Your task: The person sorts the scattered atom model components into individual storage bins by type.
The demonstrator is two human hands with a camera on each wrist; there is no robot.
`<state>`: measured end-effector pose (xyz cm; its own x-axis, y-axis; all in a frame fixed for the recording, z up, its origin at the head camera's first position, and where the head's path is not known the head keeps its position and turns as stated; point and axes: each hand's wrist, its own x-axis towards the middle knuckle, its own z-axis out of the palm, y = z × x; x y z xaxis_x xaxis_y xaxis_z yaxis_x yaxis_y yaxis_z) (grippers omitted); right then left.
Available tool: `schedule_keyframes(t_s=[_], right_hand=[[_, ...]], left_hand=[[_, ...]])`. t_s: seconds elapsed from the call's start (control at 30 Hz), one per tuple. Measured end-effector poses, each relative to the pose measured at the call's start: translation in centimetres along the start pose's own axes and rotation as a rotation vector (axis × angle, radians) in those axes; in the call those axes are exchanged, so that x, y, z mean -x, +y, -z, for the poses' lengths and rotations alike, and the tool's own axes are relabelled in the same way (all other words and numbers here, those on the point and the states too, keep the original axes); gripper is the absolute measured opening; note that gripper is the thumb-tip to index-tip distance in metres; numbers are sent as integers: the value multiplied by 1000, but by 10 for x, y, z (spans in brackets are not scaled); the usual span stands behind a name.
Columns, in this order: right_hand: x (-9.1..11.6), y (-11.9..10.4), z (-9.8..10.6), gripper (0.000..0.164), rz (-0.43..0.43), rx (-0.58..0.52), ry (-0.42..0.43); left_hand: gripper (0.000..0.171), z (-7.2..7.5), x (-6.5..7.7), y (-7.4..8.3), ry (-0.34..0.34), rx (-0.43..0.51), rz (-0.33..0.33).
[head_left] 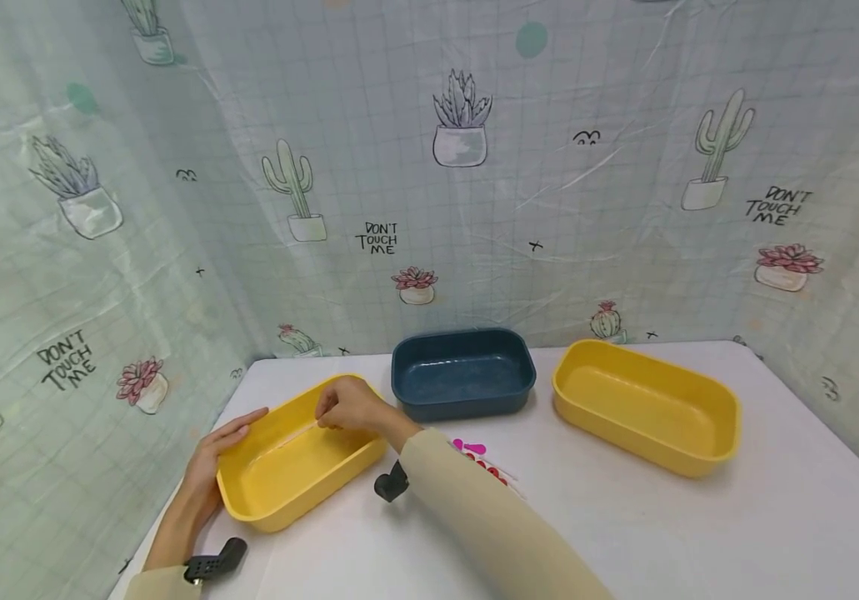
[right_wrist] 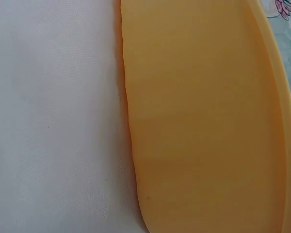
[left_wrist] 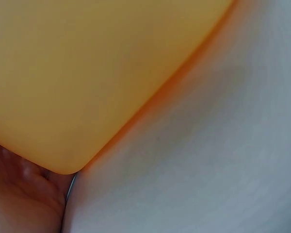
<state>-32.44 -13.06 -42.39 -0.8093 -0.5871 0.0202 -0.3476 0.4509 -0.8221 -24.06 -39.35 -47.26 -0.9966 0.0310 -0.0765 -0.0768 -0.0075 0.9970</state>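
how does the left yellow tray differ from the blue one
Colour: the left tray is yellow, the blue tray dark blue.
Pose: the left tray lies slanted, the blue tray about square to the table's back edge.
Contact: the left hand touches the left tray's end and the right hand reaches over it; neither touches the blue tray.
Both are open-topped with rounded corners.

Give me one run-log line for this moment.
left hand: touching left yellow tray | right hand: apparently pinching thin white stick over it | blue tray, right yellow tray: untouched | pink pieces: on table
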Motion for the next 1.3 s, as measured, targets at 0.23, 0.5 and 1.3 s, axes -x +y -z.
schedule_keyframes(t_s=[0.23, 0.5, 1.3], right_hand=[[-3, -1, -4, 7, -8, 54, 10], [-7, 0, -10, 10, -50, 84, 9], [-15, 3, -18, 5, -69, 100, -4]], left_hand=[[49, 3, 2, 0, -18, -4, -15], [47, 3, 5, -1, -4, -3, -1], [48, 3, 5, 1, 1, 0, -18]])
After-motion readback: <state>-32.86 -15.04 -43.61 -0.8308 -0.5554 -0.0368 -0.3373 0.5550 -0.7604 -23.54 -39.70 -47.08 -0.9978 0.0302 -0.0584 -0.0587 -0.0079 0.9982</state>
